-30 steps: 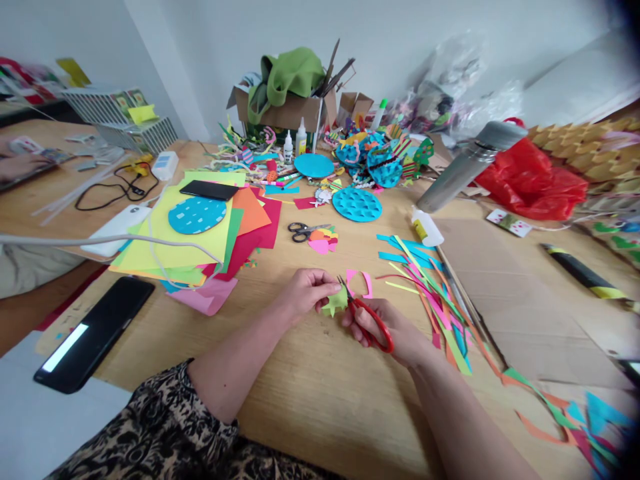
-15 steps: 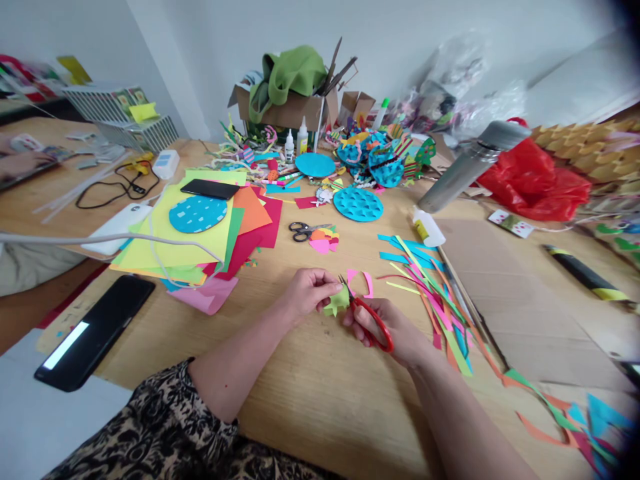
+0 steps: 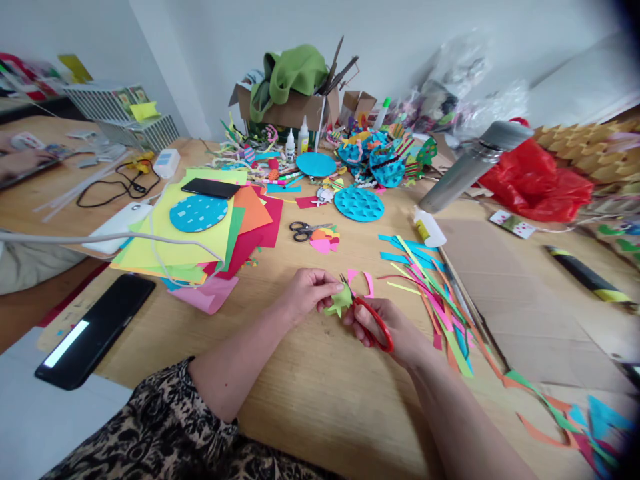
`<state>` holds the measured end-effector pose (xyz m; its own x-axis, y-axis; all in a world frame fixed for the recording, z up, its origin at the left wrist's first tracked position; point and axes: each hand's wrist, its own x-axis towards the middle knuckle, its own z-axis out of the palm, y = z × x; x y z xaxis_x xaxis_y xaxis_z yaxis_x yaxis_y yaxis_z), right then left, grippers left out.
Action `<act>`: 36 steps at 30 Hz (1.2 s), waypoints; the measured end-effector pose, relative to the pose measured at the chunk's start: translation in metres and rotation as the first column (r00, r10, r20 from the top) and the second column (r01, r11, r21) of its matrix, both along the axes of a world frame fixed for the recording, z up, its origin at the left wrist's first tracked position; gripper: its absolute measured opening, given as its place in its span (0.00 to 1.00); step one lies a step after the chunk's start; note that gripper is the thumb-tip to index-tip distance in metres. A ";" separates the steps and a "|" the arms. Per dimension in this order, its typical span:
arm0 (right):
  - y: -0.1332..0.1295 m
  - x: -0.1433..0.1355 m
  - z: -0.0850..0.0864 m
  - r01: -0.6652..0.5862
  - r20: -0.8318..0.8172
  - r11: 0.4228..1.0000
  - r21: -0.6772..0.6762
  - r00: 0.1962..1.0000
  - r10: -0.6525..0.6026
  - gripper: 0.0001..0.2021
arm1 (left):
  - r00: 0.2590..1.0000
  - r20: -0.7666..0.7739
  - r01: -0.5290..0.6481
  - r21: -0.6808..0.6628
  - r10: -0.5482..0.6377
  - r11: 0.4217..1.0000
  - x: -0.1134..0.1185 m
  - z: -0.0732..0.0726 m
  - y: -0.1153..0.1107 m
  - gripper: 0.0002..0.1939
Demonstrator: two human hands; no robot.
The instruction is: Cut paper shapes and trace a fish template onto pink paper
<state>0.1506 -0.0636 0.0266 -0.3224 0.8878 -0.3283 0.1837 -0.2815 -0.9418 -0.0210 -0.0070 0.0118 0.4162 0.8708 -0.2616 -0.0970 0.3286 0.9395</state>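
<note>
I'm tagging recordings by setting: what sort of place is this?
Likely a craft workspace: the right hand holds red scissors at a piece of green paper, coloured sheets lie stacked, and paper strips lie on the table.

Green paper piece (image 3: 341, 305): its upper left margin is hidden by the left hand (image 3: 313, 293), and part of its right side by the red-handled scissors (image 3: 374, 321), so the full outline cannot be told. Fingers of the right hand (image 3: 395, 327) cover part of the handles. The right forearm (image 3: 460, 407) is cut off by the lower edge, a co-worker's arm (image 3: 40, 290) by the left. Blurred: another person's hand (image 3: 24, 163), upper left; plastic bags (image 3: 463, 73), contents indistinct. Print on the glue bottle (image 3: 429, 228) is too small to read.
</note>
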 end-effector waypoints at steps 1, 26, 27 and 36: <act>0.000 0.000 0.000 0.000 -0.003 1.000 0.001 1.000 0.000 0.30 | 1.000 0.000 0.003 -0.002 -0.003 1.000 0.000 0.000 0.000 0.12; 0.001 -0.001 0.006 0.079 0.075 0.994 0.079 0.994 -0.085 0.27 | 0.952 0.085 -0.283 -0.133 0.295 0.950 -0.001 -0.002 0.008 0.11; 0.001 -0.001 0.006 0.066 0.090 0.991 0.115 0.993 -0.077 0.27 | 0.934 0.099 -0.328 -0.147 0.344 0.933 -0.001 -0.002 0.008 0.11; -0.021 -0.014 0.023 -0.568 0.767 0.744 0.352 0.631 0.119 0.10 | 0.856 0.137 -0.485 -0.123 0.499 0.866 -0.005 0.001 0.013 0.14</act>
